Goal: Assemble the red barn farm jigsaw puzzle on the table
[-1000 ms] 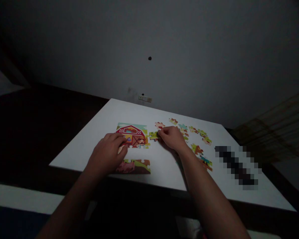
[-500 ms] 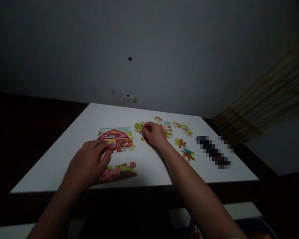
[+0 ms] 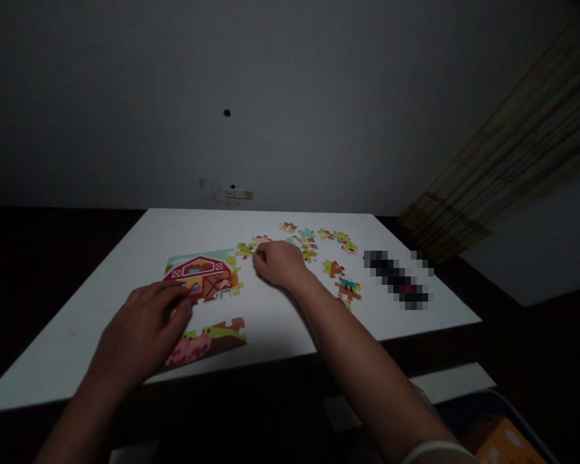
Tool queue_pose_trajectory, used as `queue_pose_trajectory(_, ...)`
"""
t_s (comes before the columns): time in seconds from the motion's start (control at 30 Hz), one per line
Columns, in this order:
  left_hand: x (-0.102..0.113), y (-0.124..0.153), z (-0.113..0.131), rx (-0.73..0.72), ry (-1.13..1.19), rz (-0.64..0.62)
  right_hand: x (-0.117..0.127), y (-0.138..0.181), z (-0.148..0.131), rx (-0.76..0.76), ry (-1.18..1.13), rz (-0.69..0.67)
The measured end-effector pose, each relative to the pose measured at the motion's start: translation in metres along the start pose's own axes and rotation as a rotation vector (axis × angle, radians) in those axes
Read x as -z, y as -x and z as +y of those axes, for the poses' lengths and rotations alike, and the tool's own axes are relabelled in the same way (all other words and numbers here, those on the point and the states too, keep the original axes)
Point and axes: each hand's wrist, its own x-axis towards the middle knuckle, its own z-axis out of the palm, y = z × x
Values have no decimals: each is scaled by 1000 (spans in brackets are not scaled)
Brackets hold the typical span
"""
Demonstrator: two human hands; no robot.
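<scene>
On the desk [image 3: 106,258], barn section [image 3: 198,267] and pig section [image 3: 226,335] are assembled but separate; loose pieces [image 3: 335,268] lie unjoined; left hand [image 3: 140,328] is loosely spread over the barn, right hand [image 3: 281,263] curled, grip indeterminable.

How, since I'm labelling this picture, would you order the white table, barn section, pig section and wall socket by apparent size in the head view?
1. White table
2. Barn section, pig section: not ranked; left hand partly hides them
3. Wall socket
</scene>
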Motion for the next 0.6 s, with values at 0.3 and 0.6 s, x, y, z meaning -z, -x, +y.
queue_pose_trajectory(0.3,-1,0,-2,-22,4,12,43,2,31,-147,-44,193)
queue_pose_trajectory(0.6,7,1,10,-2,-6,3,54,33,95,-298,108,-35)
